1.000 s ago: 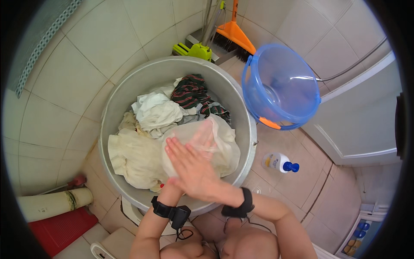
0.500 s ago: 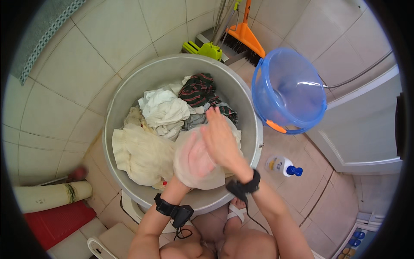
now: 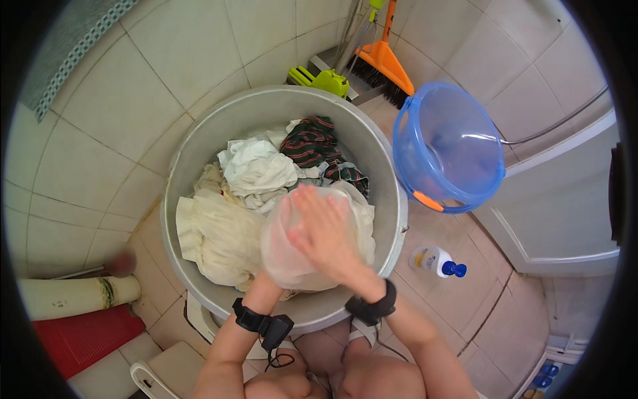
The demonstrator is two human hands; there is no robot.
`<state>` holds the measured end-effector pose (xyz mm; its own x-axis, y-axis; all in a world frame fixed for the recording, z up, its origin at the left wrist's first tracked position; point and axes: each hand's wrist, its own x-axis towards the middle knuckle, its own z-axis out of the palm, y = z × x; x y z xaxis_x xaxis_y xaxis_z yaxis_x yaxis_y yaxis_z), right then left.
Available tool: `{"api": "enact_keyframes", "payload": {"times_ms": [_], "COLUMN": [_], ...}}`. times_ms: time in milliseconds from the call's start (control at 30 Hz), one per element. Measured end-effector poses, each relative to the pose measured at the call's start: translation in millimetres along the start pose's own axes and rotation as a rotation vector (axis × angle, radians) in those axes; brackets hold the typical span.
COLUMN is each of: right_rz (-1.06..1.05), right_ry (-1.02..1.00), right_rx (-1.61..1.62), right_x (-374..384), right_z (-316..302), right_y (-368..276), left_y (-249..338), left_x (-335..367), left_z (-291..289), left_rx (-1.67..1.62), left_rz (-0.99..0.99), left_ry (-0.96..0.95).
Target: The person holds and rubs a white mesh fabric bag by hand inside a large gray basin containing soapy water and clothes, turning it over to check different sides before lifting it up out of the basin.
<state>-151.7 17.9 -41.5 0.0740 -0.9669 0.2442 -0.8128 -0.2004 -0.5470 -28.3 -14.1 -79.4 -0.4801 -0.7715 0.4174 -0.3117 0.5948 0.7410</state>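
Thin off-white see-through cloth [image 3: 292, 265], mid-frame over the round silver metal basin [image 3: 205, 143], seems mid-handling, right hand [image 3: 327, 233] flat on it, fingers extended, left hand [image 3: 282, 241] underneath, grip unclear, with bunched cream cloth [image 3: 222, 243], crumpled white cloth [image 3: 256, 166] and dark red-striped cloth [image 3: 309, 141] apparently left, unheld.

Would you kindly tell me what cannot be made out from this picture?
Head view:
Pose of the left hand: veiled by thin, pale, translucent cloth and the right hand.
Bottom of the round grey metal tub: mostly hidden by pale and dark-striped clothes.
Orange broom handle: top cut off by upper edge.
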Motion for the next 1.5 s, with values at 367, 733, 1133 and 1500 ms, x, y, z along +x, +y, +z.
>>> {"api": "enact_keyframes", "payload": {"times_ms": [367, 733, 1133, 1500], "right_rz": [0.242, 0.366, 0.3, 0.472], "right_ry": [-0.086, 0.102, -0.11, 0.316], "right_rx": [0.682, 0.894, 1.019, 0.579], "right_x": [-25, -34, -7, -2], "right_z": [-32, -73, -102, -24], "right_y": [35, 31, -20, 15], "left_y": [-58, -48, 9, 14], "left_x": [-16, 21, 47, 42], "left_z": [-51, -95, -69, -21], "left_rx": [-1.496, -0.842, -0.633, -0.948], "left_rz": [-0.638, -0.483, -0.155, -0.775], "left_ry": [-0.102, -0.309, -0.394, 0.113]}}
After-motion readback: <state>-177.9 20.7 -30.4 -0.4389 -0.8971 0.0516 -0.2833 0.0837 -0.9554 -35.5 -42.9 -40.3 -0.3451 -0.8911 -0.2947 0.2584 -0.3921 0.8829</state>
